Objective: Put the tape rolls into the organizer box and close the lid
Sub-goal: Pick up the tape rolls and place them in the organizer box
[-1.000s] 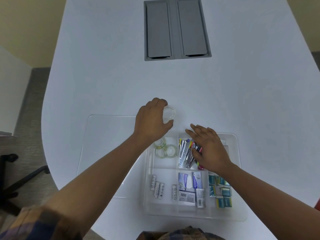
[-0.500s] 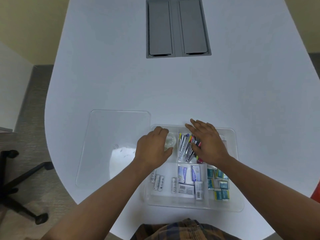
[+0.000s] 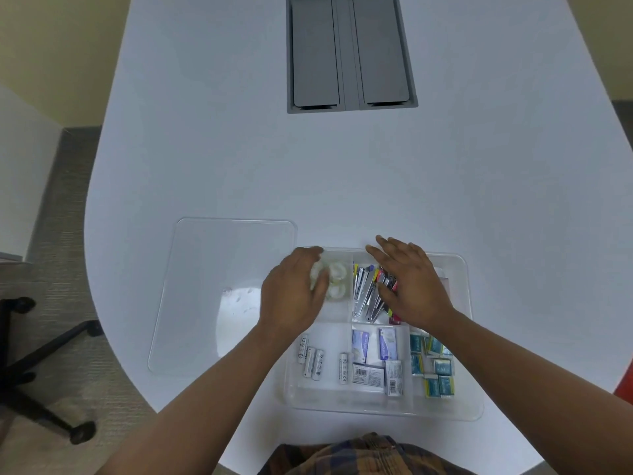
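Note:
The clear organizer box (image 3: 474,341) sits on the white table near me. Two clear tape rolls (image 3: 338,280) lie in its far-left compartment. My left hand (image 3: 294,296) hovers over that compartment, fingers and thumb curled around a third tape roll (image 3: 316,273), which is blurred. Spread flat, my right hand (image 3: 412,286) rests on the staplers (image 3: 363,289) in the far-middle compartment and holds nothing. The clear lid (image 3: 219,269) lies flat on the table just left of the box.
Batteries (image 3: 313,358), small boxes (image 3: 376,365) and teal packets (image 3: 433,368) fill the near compartments. A grey cable hatch (image 3: 349,53) is set into the table's far side. A black chair base (image 3: 37,358) stands on the floor past the table's left edge.
My left hand carried the tape roll from the table beyond the box down into the far-left compartment. The right hand stayed on the staplers.

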`<move>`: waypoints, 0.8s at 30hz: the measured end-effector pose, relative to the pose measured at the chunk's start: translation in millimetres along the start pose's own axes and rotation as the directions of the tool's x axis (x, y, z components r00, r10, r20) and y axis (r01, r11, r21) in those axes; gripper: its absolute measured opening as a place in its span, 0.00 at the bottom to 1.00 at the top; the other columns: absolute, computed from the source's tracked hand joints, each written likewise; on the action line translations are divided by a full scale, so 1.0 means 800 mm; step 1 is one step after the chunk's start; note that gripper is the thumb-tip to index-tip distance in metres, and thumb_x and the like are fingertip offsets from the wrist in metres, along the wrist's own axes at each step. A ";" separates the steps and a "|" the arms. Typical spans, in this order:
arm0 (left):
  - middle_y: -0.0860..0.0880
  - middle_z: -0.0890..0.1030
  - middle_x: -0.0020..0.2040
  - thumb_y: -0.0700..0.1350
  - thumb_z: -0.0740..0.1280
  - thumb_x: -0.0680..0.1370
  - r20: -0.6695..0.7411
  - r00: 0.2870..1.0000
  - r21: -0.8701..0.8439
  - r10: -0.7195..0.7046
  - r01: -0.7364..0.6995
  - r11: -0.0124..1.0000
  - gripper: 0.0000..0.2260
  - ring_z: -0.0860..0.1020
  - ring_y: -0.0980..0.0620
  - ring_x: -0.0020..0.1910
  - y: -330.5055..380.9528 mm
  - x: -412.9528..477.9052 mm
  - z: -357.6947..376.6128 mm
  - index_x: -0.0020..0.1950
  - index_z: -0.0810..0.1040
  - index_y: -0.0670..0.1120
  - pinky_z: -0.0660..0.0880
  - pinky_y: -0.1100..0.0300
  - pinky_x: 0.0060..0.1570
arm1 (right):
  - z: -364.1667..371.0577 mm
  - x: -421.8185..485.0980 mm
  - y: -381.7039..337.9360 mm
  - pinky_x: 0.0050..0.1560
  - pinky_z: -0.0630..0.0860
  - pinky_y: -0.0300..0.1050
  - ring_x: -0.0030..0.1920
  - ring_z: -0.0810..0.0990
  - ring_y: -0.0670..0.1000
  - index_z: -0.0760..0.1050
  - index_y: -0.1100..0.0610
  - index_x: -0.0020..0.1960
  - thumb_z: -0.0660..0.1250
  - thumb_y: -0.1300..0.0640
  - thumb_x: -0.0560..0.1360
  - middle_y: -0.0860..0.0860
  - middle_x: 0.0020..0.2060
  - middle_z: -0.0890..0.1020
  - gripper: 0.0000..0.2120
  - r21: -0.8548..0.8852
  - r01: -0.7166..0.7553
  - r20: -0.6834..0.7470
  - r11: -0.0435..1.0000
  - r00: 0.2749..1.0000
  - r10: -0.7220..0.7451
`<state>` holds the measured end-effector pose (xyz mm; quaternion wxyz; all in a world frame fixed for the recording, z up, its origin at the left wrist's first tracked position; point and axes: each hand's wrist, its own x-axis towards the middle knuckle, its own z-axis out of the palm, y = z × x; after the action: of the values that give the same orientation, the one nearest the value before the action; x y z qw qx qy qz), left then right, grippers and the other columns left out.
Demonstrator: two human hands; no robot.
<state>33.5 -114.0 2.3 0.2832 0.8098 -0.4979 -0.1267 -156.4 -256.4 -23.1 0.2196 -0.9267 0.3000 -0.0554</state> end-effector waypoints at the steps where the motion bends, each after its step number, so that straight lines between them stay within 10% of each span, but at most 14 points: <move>1: 0.53 0.79 0.53 0.49 0.63 0.77 -0.025 0.999 -0.054 -0.047 0.046 0.997 0.15 0.78 0.52 0.48 -0.007 -0.004 -0.003 0.63 0.70 0.51 0.74 0.57 0.45 | 0.000 0.000 -0.001 0.73 0.50 0.48 0.72 0.64 0.54 0.65 0.50 0.73 0.68 0.58 0.72 0.52 0.73 0.68 0.31 0.004 -0.002 -0.005 1.000 1.000 0.002; 8: 0.41 0.75 0.65 0.46 0.62 0.79 -0.061 0.970 0.095 -0.236 0.241 0.966 0.20 0.74 0.41 0.63 -0.072 -0.050 -0.012 0.69 0.67 0.41 0.70 0.46 0.61 | -0.003 0.010 -0.019 0.73 0.50 0.56 0.71 0.66 0.55 0.70 0.51 0.69 0.70 0.56 0.71 0.52 0.67 0.74 0.27 0.073 -0.131 0.007 0.989 0.991 0.131; 15: 0.46 0.47 0.80 0.60 0.43 0.77 0.198 0.927 0.304 -0.319 0.251 0.919 0.33 0.42 0.45 0.78 -0.109 -0.080 0.011 0.79 0.47 0.45 0.44 0.44 0.74 | -0.010 0.016 -0.062 0.54 0.67 0.48 0.50 0.78 0.55 0.80 0.54 0.53 0.73 0.58 0.68 0.50 0.44 0.82 0.14 0.013 -0.018 -0.175 1.000 0.984 0.020; 24: 0.48 0.37 0.79 0.59 0.50 0.81 0.323 0.876 0.309 -0.358 0.260 0.915 0.31 0.34 0.47 0.76 -0.134 -0.074 0.021 0.78 0.39 0.50 0.36 0.44 0.72 | 0.005 0.026 -0.098 0.47 0.78 0.53 0.49 0.81 0.57 0.74 0.50 0.62 0.68 0.51 0.73 0.50 0.56 0.80 0.18 -0.072 -0.051 0.167 0.996 0.984 0.063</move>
<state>76.0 -30.6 -78.8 0.0523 0.8700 -0.4177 -0.2566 -96.7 -210.0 7.1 0.2144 -0.9259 0.3084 0.0399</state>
